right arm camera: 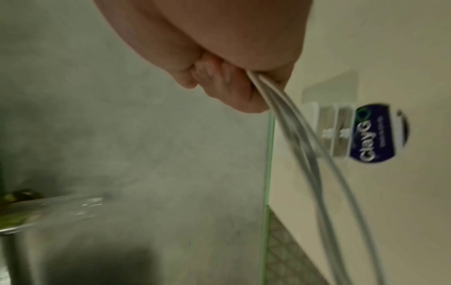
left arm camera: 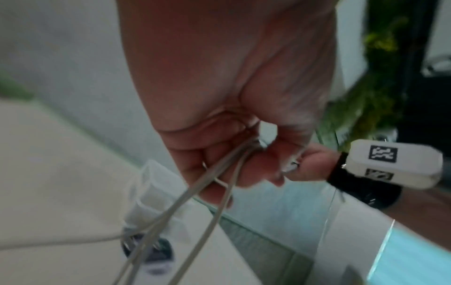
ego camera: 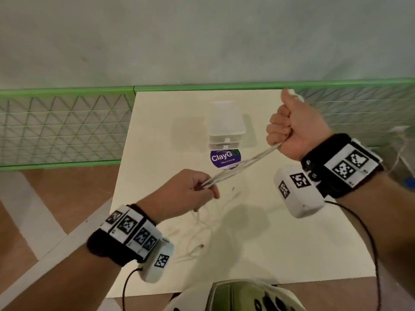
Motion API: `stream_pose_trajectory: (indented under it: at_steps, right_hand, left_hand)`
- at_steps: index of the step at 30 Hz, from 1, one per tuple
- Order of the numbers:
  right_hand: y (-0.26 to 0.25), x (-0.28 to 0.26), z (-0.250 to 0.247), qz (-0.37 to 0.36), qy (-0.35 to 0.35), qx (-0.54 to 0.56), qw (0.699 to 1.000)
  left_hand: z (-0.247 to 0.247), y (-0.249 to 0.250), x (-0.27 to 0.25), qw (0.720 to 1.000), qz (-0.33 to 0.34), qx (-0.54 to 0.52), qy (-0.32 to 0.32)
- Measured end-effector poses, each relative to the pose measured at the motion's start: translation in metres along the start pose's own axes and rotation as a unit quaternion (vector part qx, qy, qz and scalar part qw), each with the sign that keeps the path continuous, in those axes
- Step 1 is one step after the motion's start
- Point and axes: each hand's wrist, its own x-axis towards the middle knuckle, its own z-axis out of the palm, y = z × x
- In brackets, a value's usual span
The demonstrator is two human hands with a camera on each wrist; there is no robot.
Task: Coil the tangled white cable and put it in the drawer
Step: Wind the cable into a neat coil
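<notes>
Several strands of the white cable (ego camera: 241, 165) run taut between my two hands above the table. My left hand (ego camera: 190, 189) pinches the lower end of the bundle, seen close in the left wrist view as strands of cable (left arm camera: 195, 194) passing through curled fingers. My right hand (ego camera: 294, 129) is raised in a fist around the upper end; the strands of cable (right arm camera: 288, 108) leave the fist in the right wrist view. Loose cable (ego camera: 202, 225) trails in a tangle on the white table (ego camera: 280, 243) under my left hand. The small clear drawer unit (ego camera: 226, 126) stands at the table's back, its drawers closed.
A round purple "ClayGo" pack (ego camera: 225, 158) lies right in front of the drawer unit. A green-framed mesh partition (ego camera: 62, 126) runs behind the table on both sides. Brown floor with white stripes lies to the left.
</notes>
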Motion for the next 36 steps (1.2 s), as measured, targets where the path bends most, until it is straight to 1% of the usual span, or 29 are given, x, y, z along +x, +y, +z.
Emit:
stream_pose_trajectory:
  at_steps: [1, 3, 4, 5, 6, 7, 8, 9, 10, 12, 14, 17, 18, 21, 22, 24, 27, 29, 32, 34, 36]
  right_hand:
    - [0.005, 0.005, -0.01, -0.001, 0.029, -0.016, 0.999]
    - [0.01, 0.013, -0.027, -0.019, 0.084, -0.047, 0.995]
    - [0.012, 0.016, -0.034, -0.037, 0.114, -0.065, 0.991]
    - [0.014, 0.018, -0.041, -0.054, 0.142, -0.087, 0.984]
    - [0.017, 0.018, -0.046, -0.065, 0.162, -0.122, 0.977]
    - [0.023, 0.018, -0.049, -0.073, 0.176, -0.177, 0.966]
    - [0.033, 0.018, -0.051, -0.074, 0.173, -0.239, 0.953]
    - [0.046, 0.016, -0.051, -0.07, 0.152, -0.289, 0.942]
    - [0.06, 0.014, -0.048, -0.059, 0.118, -0.318, 0.939]
    - [0.086, 0.003, -0.035, -0.032, 0.035, -0.363, 0.93]
    - [0.103, -0.009, -0.019, -0.02, -0.021, -0.39, 0.921]
    - [0.112, -0.021, -0.003, -0.008, -0.092, -0.374, 0.923]
    - [0.111, -0.023, 0.001, 0.011, -0.12, -0.364, 0.924]
    - [0.109, -0.024, 0.004, 0.1, -0.193, -0.311, 0.925]
    - [0.108, -0.024, 0.003, 0.111, -0.217, -0.299, 0.923]
    - [0.108, -0.023, 0.001, 0.09, -0.26, -0.296, 0.915]
    - [0.107, -0.022, 0.0, 0.085, -0.289, -0.301, 0.905]
    - [0.106, -0.022, 0.0, 0.077, -0.284, -0.285, 0.912]
    - [0.097, -0.02, 0.002, 0.083, -0.285, -0.219, 0.93]
    - [0.091, -0.019, 0.002, 0.1, -0.31, -0.177, 0.929]
    - [0.087, -0.017, 0.0, 0.123, -0.319, -0.139, 0.929]
  left_hand:
    - [-0.009, -0.004, 0.002, 0.998, -0.005, 0.065, -0.007]
    - [-0.026, -0.011, 0.004, 0.98, -0.028, 0.196, -0.023]
    - [-0.032, -0.013, 0.005, 0.975, -0.037, 0.217, -0.023]
    - [-0.037, -0.013, 0.005, 0.979, -0.036, 0.201, -0.015]
    - [-0.04, -0.011, 0.005, 0.986, -0.027, 0.162, 0.004]
    - [-0.043, -0.007, 0.006, 0.992, -0.012, 0.118, 0.032]
    - [-0.044, 0.0, 0.008, 0.994, 0.009, 0.079, 0.069]
    - [-0.047, 0.007, 0.011, 0.992, 0.027, 0.047, 0.111]
    - [-0.049, 0.014, 0.015, 0.988, 0.042, 0.019, 0.149]
    - [-0.054, 0.026, 0.027, 0.979, 0.055, -0.021, 0.197]
    - [-0.057, 0.033, 0.039, 0.974, 0.063, -0.023, 0.217]
    - [-0.063, 0.036, 0.053, 0.968, 0.071, 0.001, 0.241]
    - [-0.064, 0.037, 0.056, 0.966, 0.074, 0.01, 0.247]
    - [-0.069, 0.032, 0.066, 0.963, 0.076, 0.019, 0.259]
    - [-0.07, 0.029, 0.069, 0.962, 0.073, 0.017, 0.263]
    - [-0.071, 0.024, 0.072, 0.961, 0.062, 0.021, 0.268]
    - [-0.072, 0.016, 0.075, 0.962, 0.042, 0.015, 0.27]
    - [-0.072, 0.012, 0.077, 0.963, 0.034, -0.008, 0.268]
    - [-0.068, 0.005, 0.077, 0.962, 0.038, -0.062, 0.265]
    - [-0.064, -0.005, 0.076, 0.963, 0.036, -0.08, 0.256]
    - [-0.062, -0.015, 0.074, 0.968, 0.028, -0.072, 0.241]
